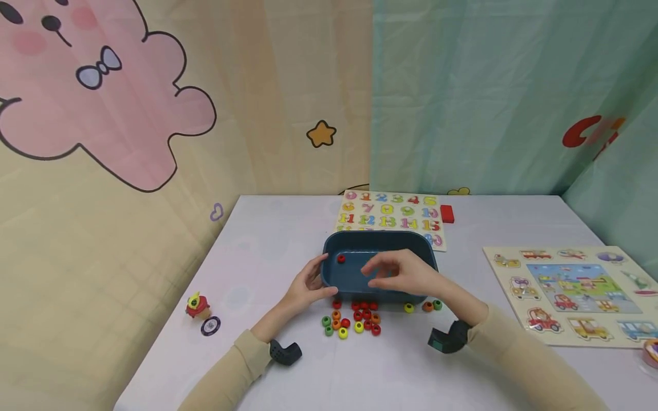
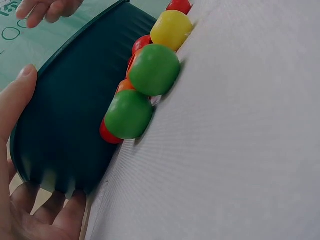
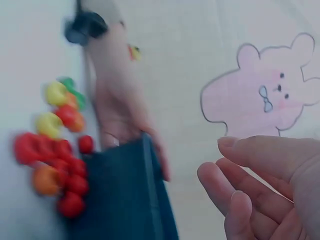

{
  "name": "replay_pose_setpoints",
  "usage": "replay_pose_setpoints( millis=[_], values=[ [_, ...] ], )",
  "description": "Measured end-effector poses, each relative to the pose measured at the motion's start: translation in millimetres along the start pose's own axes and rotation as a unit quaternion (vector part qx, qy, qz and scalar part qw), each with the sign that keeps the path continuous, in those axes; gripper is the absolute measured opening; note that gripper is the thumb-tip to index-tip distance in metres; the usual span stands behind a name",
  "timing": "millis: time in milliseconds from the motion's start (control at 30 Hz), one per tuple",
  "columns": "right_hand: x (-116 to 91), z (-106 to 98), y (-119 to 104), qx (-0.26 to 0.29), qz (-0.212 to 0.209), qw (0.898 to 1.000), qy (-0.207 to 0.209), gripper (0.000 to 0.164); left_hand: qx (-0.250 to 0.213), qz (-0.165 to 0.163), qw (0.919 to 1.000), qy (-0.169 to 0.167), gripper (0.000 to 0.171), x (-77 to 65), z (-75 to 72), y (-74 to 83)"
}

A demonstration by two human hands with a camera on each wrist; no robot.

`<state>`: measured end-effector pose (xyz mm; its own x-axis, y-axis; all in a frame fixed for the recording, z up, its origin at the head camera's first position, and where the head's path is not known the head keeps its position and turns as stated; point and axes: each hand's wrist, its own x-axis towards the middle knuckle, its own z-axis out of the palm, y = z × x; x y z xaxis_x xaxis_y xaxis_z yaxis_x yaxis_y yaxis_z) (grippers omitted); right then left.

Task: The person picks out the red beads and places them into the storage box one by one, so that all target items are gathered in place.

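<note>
A dark blue plastic bin stands mid-table with one red bead inside, toward its left end. My left hand grips the bin's left end; in the left wrist view the thumb lies at the rim and the other fingers curl against the end wall. Above the bin's right half hovers my right hand, fingers bent loosely and apart. Nothing shows between those fingertips in the right wrist view. Along the bin's front lie several wooden beads in red, orange, yellow and green, such as a green bead.
Behind the bin lies a number puzzle board with a red block beside it. A vehicle puzzle board rests at the right. Far left are a small ice-cream-shaped toy and a round black-and-white chip. Curtains hang behind the table.
</note>
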<state>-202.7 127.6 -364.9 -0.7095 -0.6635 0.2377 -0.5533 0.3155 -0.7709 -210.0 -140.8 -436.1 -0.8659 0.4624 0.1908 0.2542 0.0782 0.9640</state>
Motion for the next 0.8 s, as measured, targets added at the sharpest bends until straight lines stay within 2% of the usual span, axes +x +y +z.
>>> replay_pose_setpoints(
  millis=[133, 267, 367, 533, 800],
  values=[
    [-29, 18, 0, 0.011, -0.003, 1.000, -0.019, 0.023, 0.001, 0.003, 1.0000, -0.006, 0.077, 0.5, 0.0, 0.6],
    [-45, 38, 21, 0.005, 0.009, 0.999, -0.039, 0.025, 0.001, 0.002, 1.0000, -0.004, 0.077, 0.6, 0.2, 1.0],
    [-49, 48, 31, -0.017, 0.014, 0.999, -0.045, 0.024, 0.000, 0.001, 1.0000, -0.004, 0.077, 0.6, -0.2, 1.0],
    [-52, 59, 43, -0.061, 0.003, 0.998, -0.031, 0.023, 0.002, -0.001, 1.0000, -0.006, 0.077, 0.1, -0.6, 0.9],
    [-53, 64, 53, -0.071, -0.018, 0.997, -0.023, 0.020, 0.009, -0.002, 0.9999, -0.006, 0.077, 0.3, -0.7, 0.2]
  ],
)
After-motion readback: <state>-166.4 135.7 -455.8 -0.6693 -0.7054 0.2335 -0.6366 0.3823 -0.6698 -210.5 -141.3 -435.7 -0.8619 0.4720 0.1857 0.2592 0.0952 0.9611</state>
